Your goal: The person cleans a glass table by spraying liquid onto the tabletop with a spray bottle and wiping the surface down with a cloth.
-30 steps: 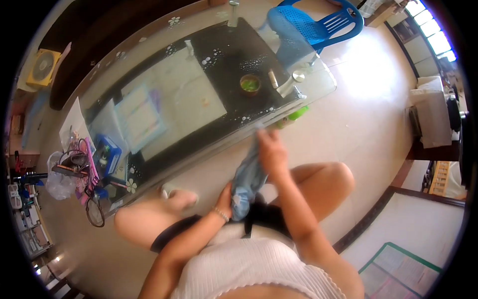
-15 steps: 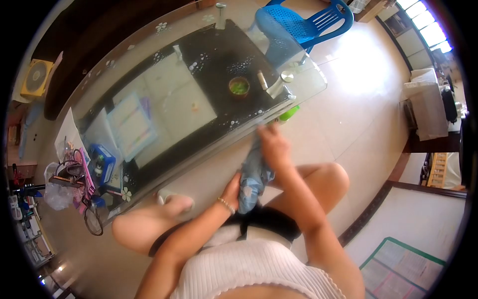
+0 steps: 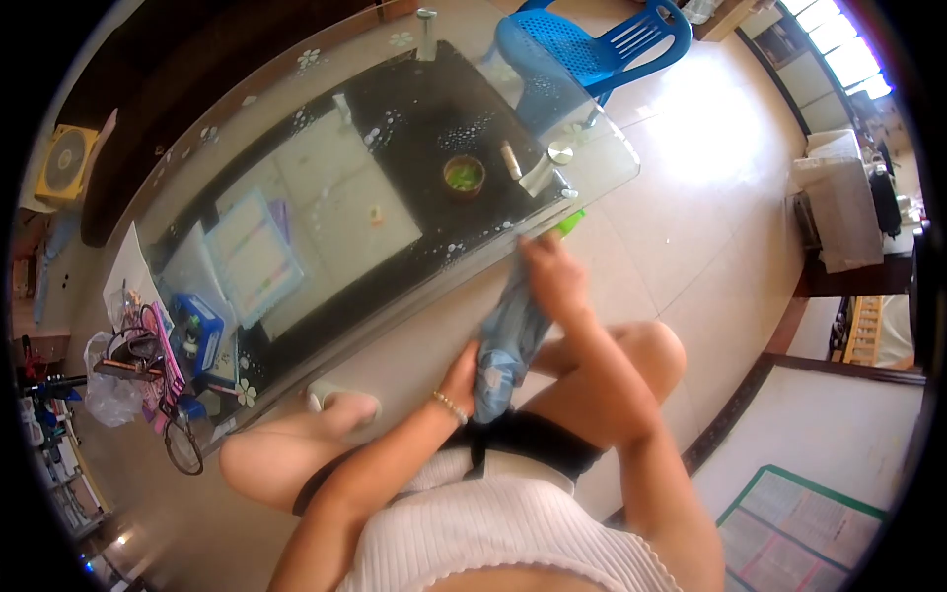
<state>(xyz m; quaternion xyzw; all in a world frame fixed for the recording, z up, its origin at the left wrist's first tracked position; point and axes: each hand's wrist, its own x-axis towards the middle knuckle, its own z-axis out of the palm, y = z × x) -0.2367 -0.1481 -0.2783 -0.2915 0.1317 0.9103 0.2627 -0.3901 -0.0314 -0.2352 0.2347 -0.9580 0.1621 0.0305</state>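
A blue-grey bundle of cloth with a pale pattern at its lower end stretches between my hands above my lap. Around its lower left side curls my left hand, with a beaded bracelet at the wrist. My right hand grips the upper end, close to the edge of the glass table. Part of the cloth is hidden behind the right hand. Just beyond that hand a bright green object shows beside the table edge.
On the table are a small bowl with green contents, a small cylinder, a blue box and a cluttered holder with glasses. A blue plastic chair stands beyond the table's far right corner.
The view has shifted, so the table and chair appear further left. Both hands still hold the cloth, and its upper end has moved slightly up and right in view.
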